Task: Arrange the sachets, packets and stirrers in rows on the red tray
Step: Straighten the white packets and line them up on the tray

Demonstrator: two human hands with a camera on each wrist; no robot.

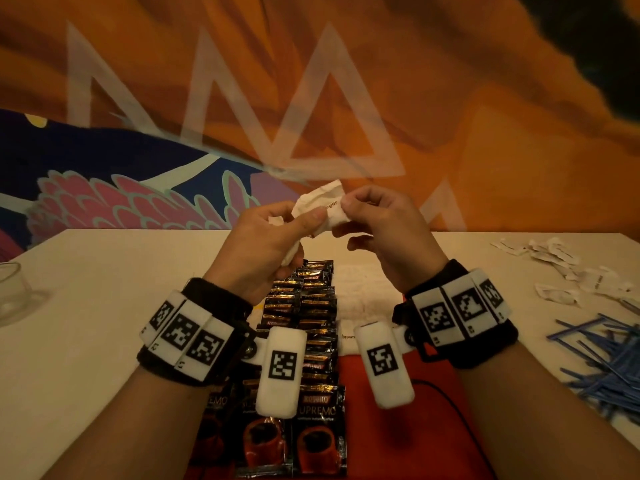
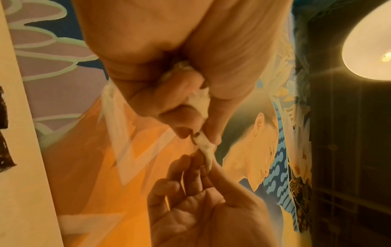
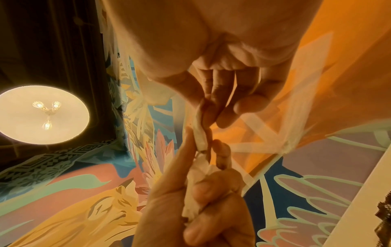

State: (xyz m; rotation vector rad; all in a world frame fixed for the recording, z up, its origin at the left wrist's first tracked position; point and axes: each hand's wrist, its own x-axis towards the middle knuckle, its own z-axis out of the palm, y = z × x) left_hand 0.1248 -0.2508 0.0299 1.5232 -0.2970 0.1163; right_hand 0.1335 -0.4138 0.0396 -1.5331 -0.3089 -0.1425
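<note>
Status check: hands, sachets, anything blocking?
Left hand grips white sachets; right hand pinches top one. Held above red tray. Nothing blocking.

Crumpled white paper sugar sachets (image 1: 320, 206) are held up above the bench. Dark glossy coffee packets (image 1: 313, 306) lie in two overlapping rows on the flat red tray (image 1: 377, 382), a row of white sachets (image 1: 360, 289) beside them. Loose white sachets (image 1: 561, 268) and thin blue plastic stirrers (image 1: 602, 355) lie scattered right.
</note>
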